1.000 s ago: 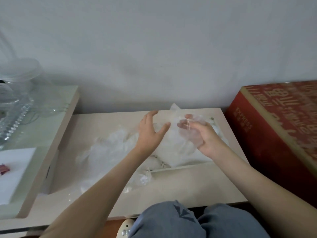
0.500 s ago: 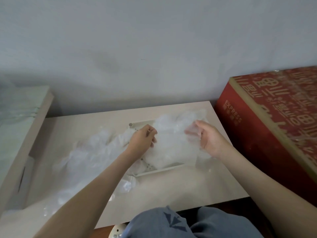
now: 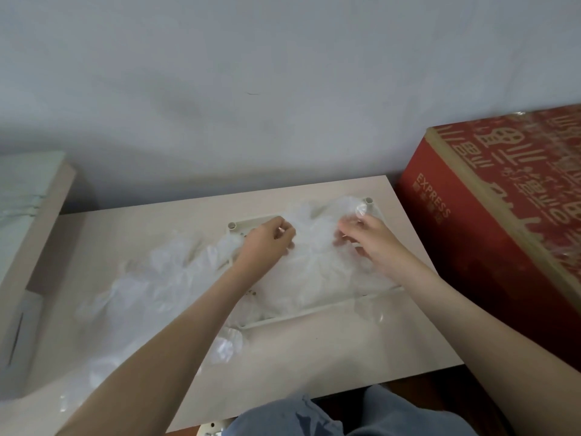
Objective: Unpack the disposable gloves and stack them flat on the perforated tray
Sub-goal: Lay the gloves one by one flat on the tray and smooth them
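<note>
A tall red box printed with gold characters stands at the right of the frame, tight against the right edge of the beige table and rising well above it, so it walls in that side beside the right forearm. At the left a pale cabinet stands higher than the table and closes that side, and a plain grey wall runs along the back. A loose heap of clear gloves sprawls over the left half of the table, touching the tray's left end, and a crumpled bit of clear film lies just below the left forearm. The perforated tray, cream with a round socket at each far corner, sits in the centre right of the table. It holds the stack of gloves, which covers most of its floor and bulges up at the far right corner. The left hand has its fingers curled and pinches the film near the tray's far left. The right hand pinches the same layer near the far right corner, well apart from the left. Bare tabletop shows in front of the tray towards the near edge, where the person's grey-blue knees sit, and in a narrow strip behind the tray.
</note>
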